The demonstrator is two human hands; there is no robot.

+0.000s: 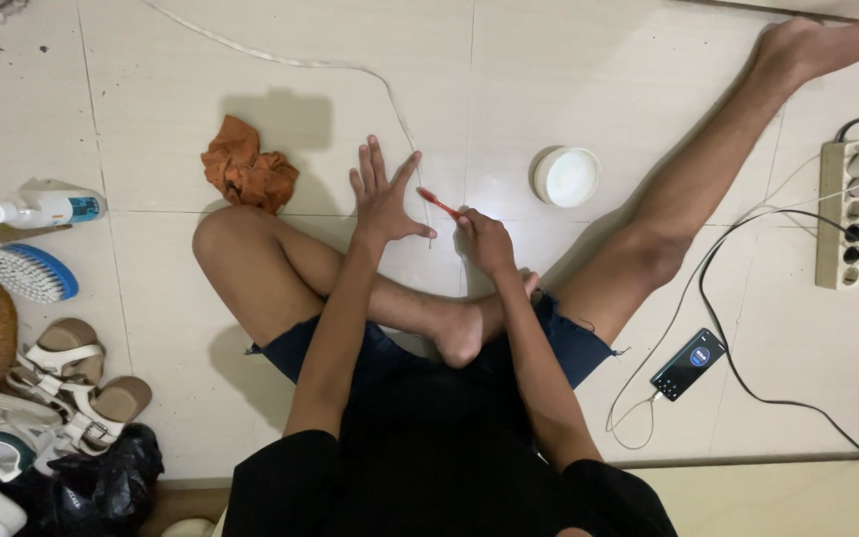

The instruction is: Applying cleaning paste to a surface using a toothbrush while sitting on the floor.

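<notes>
From the head view, a person is sitting on the tiled floor [589, 60], the right hand [486, 242] closing its fingers around a small red brush [436, 202] whose tip is pointing at the left hand [383, 197], which is resting flat on the floor with fingers fully spread and holding nothing. The brushing step looks just under way (a round white tub [567, 176] is sitting near the right hand, an orange rag [248, 168] just beyond the left knee), so steady, short strokes seem called for.
</notes>
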